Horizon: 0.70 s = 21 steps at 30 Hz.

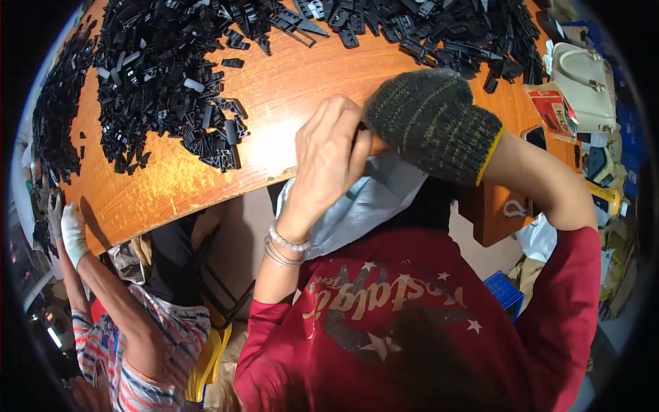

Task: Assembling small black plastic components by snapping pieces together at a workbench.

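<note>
Hands: left hand (329, 154) pinching right hand's dark glove (432, 123) | red-white packet (552, 110) right, on table (274, 89)

**Crowded workbench in a cluttered workroom**

A wooden table (274, 96) with an orange-brown varnished top fills the upper part of the view, its near edge curving from lower left to right. A bright patch of light glares off the wood near that edge. Heaps of small black plastic parts (165, 82) cover the far and left sides of the tabletop. On the right end lies a cream handbag (583, 82) beside a red-and-white packet (552, 110). Below the table's right side sits a blue plastic crate (504, 292). At lower left a co-worker (144, 336) in a striped top sits by a yellow seat (209, 360).
</note>
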{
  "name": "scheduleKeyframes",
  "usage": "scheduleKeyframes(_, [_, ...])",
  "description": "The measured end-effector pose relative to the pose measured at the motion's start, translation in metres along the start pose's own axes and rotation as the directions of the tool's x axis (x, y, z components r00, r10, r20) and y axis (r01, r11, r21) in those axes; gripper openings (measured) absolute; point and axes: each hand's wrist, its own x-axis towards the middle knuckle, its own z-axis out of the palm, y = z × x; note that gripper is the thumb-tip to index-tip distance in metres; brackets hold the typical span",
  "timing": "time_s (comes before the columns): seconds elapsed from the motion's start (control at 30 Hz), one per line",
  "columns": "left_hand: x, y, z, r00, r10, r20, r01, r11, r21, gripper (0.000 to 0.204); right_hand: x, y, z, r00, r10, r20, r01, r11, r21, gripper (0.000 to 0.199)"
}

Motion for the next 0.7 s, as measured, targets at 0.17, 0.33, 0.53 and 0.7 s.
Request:
scheduleKeyframes(0.17, [0.001, 0.001, 0.002, 0.998, -0.059, 0.012, 0.059, 0.998, -0.02, 0.015, -0.006, 0.013, 0.013, 0.995, -0.09, -0.048, 0.091, 0.995, 0.027, 0.022])
scheduleKeyframes(0.33, [-0.002, 0.001, 0.0, 0.988, -0.144, -0.057, 0.143, 0.99, -0.022, 0.014, -0.014, -0.002, 0.013, 0.974, 0.214, -0.068, -0.209, 0.975, 0.075, 0.029])
scheduleKeyframes(0.53, [-0.016, 0.01, -0.015, 0.853, -0.445, 0.274, 0.449, 0.355, -0.82, 0.017, -0.043, -0.027, 0.013, 0.806, 0.579, -0.12, -0.344, 0.624, 0.701, 0.034])
scheduleKeyframes(0.7, [-0.012, 0.018, -0.013, 0.771, -0.403, 0.494, 0.564, 0.071, -0.823, 0.022, -0.051, -0.036, 0.01, 0.747, 0.663, 0.046, -0.199, 0.158, 0.967, 0.034])
